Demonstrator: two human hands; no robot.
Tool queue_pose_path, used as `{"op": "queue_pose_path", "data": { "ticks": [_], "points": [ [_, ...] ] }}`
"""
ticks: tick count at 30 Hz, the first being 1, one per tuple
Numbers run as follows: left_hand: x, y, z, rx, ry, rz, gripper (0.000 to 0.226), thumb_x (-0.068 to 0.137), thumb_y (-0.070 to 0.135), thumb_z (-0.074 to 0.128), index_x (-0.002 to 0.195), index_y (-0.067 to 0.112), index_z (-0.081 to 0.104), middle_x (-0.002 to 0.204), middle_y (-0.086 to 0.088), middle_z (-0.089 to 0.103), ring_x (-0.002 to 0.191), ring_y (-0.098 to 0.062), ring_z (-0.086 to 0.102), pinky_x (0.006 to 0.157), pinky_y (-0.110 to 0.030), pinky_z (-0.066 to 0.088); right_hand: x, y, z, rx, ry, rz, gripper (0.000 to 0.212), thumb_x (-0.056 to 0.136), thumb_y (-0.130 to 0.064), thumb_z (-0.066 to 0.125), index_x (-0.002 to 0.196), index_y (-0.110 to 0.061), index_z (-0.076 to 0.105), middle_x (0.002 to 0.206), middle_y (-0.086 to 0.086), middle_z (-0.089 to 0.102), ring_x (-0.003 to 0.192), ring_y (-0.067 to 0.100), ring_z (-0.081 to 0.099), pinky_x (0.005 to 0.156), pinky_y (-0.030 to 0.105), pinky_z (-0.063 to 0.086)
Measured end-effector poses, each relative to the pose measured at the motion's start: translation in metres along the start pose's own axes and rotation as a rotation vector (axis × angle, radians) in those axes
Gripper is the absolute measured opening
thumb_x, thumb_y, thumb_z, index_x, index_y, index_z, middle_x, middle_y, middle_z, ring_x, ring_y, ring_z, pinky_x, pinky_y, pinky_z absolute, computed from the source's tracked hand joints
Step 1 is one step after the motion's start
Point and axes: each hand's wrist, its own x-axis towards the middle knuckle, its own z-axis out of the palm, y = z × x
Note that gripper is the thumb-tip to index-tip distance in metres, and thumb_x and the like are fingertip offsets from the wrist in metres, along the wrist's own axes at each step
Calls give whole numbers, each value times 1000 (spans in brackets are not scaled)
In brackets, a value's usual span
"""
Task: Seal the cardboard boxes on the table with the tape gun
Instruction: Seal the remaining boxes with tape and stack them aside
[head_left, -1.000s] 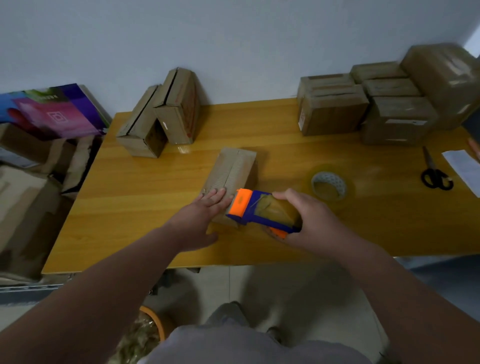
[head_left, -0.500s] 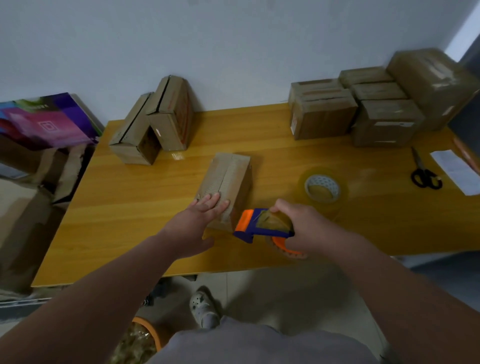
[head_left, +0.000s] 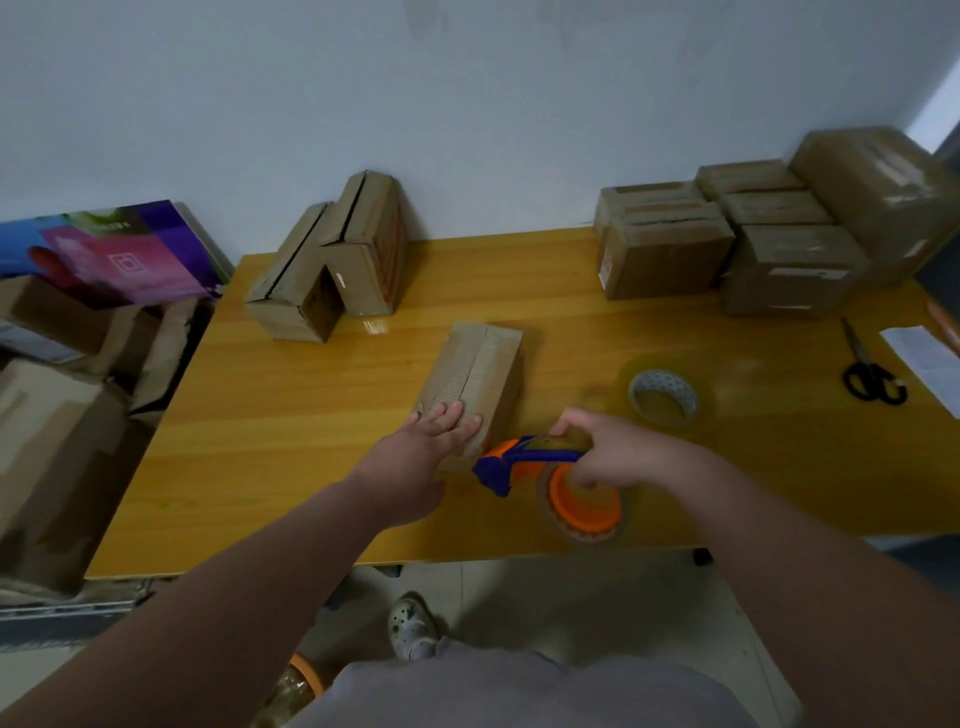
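A small cardboard box (head_left: 480, 369) lies in the middle of the wooden table (head_left: 260, 415), its top flaps closed with a seam running lengthwise. My left hand (head_left: 415, 457) presses flat on the box's near end, fingers straight. My right hand (head_left: 618, 457) grips the blue and orange tape gun (head_left: 540, 467), whose head sits low against the box's near right corner. The orange tape roll hangs under my right hand.
Two more boxes (head_left: 332, 265) stand at the back left. A stack of several boxes (head_left: 753, 234) fills the back right. A spare tape roll (head_left: 662, 397), black scissors (head_left: 867, 371) and a paper slip (head_left: 924, 358) lie on the right. Cartons (head_left: 62, 405) pile up left of the table.
The tape gun has come down from the box's top edge to its near side, tilting so the orange roll faces me. My left hand stays pressed on the box.
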Motion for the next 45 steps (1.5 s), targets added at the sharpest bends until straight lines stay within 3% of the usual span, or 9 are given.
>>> {"op": "queue_pose_path", "data": {
  "ticks": [7,13,19,23,29,33,38,41,45],
  "points": [
    [2,2,1,11,37,-37,77,94,16,54,153,34,6,161,5,2,147,-12,1,116,-26,-2,1,5,12,-98,-74,36,52,77,-21,71,125,-30,52,103,-3,52,83,14,58,57,24,46],
    [6,13,3,79,112,-125,69,98,14,48,152,32,10,161,6,8,147,-13,8,117,-28,9,-4,31,12,121,274,-79,63,71,-43,81,120,-35,44,104,-7,55,87,11,56,59,23,42],
    [10,26,-5,179,161,-149,62,99,8,41,152,28,17,157,5,21,142,-17,26,106,-32,39,1,61,32,-9,375,-91,34,94,-10,54,121,-29,43,121,-3,49,93,16,54,71,30,46],
    [13,29,-24,178,180,-202,48,99,16,44,145,28,34,148,1,41,129,-20,45,98,-32,45,0,66,44,-97,376,-105,39,86,1,53,101,-33,42,114,-5,49,103,18,50,80,33,46],
    [27,33,-87,143,368,-250,28,94,13,46,115,25,60,109,-5,63,100,-28,60,71,-34,47,3,69,50,-241,237,-122,52,80,7,50,117,-29,48,113,-5,47,101,18,48,80,33,44],
    [32,34,-120,136,256,-220,36,90,0,46,111,22,65,109,-7,62,102,-29,59,76,-37,50,4,66,51,-254,192,-106,56,88,2,50,131,-34,45,127,-3,46,113,20,47,87,32,45],
    [32,33,-119,159,109,-152,27,91,5,51,100,23,68,103,-3,63,98,-26,60,79,-38,53,-6,51,40,-237,353,-148,51,93,-27,57,141,-36,43,125,2,45,125,25,45,97,29,39],
    [29,39,-103,111,111,-167,26,91,8,49,104,23,66,105,-3,63,100,-27,61,73,-34,49,-11,35,31,-51,451,-210,43,94,-32,57,136,-29,50,126,6,52,121,23,50,95,31,42],
    [17,49,-83,66,349,-203,41,92,13,55,131,23,49,121,-1,58,111,-26,55,76,-39,52,-15,17,27,157,456,-257,38,95,-32,56,133,-25,54,124,0,57,112,15,53,92,25,39]
  ]
}}
